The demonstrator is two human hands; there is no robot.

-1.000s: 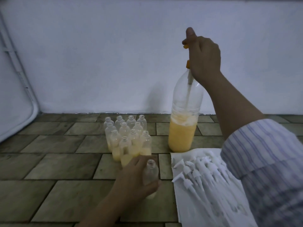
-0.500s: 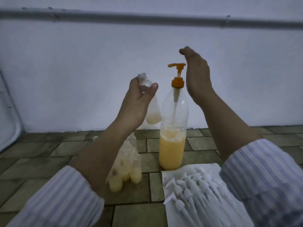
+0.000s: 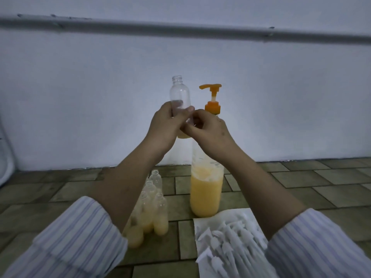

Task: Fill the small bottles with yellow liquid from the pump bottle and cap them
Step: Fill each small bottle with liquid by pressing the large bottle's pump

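Tiled floor [image 3: 301, 189], pump bottle [image 3: 205, 195], small bottles [image 3: 152, 213], white sheet [image 3: 236, 214] of caps [image 3: 230, 243]

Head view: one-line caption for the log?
Both hands hold an uncapped small bottle upright beside the pump bottle.

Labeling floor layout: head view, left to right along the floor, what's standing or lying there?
Cluster of small bottles → pump bottle → white sheet with the white caps. The sheet sits nearer the camera than the pump bottle and partly below it, extending further right.
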